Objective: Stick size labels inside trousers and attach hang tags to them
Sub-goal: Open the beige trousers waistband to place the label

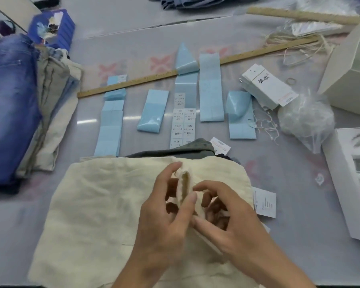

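Cream trousers (104, 204), of a coarse, crinkled woven cloth, lie flat on the glossy pale desk (299, 235), over a grey-green garment (175, 151). The left hand (164, 221) pinches a raised fold of the cream cloth between thumb and curled fingers; the right hand (233, 223) curls round the same fold from the other side, its fingers bent beneath it. Beyond them lie smooth, shiny pale blue label strips (153, 111), some curling at the ends, and one sheet of white printed size labels (183, 125). A stack of rectangular white hang tags (268, 88) sits at the right beside loose strings (264, 123) and a crumpled clear plastic bag (306, 119). Folded blue jeans (10, 104) are piled at the left, near a long wooden ruler (133, 81)
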Demonstrator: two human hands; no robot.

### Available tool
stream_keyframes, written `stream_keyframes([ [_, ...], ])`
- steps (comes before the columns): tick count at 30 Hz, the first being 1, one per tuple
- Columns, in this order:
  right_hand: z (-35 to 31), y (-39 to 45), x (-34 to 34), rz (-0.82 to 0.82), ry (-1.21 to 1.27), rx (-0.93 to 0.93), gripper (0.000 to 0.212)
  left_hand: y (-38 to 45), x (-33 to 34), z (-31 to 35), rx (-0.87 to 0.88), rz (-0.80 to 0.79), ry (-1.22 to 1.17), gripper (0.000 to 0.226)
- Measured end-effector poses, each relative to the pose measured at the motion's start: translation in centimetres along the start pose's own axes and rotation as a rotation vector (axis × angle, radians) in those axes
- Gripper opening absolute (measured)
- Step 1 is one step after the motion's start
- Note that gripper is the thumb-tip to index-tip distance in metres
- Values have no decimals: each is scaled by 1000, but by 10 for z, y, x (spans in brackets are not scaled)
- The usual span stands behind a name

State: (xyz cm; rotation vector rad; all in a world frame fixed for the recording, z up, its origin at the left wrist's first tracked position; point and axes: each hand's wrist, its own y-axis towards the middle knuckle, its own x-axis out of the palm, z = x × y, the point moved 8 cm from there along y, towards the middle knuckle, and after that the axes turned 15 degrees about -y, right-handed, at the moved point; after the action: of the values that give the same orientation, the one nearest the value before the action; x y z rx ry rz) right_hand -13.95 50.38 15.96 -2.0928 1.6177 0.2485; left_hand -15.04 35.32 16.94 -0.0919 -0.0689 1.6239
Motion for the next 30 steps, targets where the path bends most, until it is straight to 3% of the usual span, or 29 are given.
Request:
stream_keyframes([
  [4,10,-2,-3,8,134,113,38,-1,-3,-9,-171,31,-321,55],
  [8,14,-3,-16,35,-271,68,13,-3,-5,-10,-257,99,-565,45],
  [12,17,-4,-16,15,-12,110,19,-4,-5,-8,-295,145,-549,28],
  [16,16,-5,-11,-13,164,140,25,-3,0,-4,-269,158,-493,27],
  [20,15,-8,-15,4,237,137,33,0,3,-2,-285,143,-516,25],
  [25,20,-10,-13,10,222,126,28,-1,5,-7,-291,159,-548,26],
  [27,23,-8,-16,57,227,127,25,-1,8,-6,-274,116,-573,27],
  [29,30,-5,-35,208,242,121,24,-2,19,-3,-240,-70,-536,37],
  [30,33,-4,-53,322,223,114,24,-4,26,-2,-199,-189,-397,43],
])
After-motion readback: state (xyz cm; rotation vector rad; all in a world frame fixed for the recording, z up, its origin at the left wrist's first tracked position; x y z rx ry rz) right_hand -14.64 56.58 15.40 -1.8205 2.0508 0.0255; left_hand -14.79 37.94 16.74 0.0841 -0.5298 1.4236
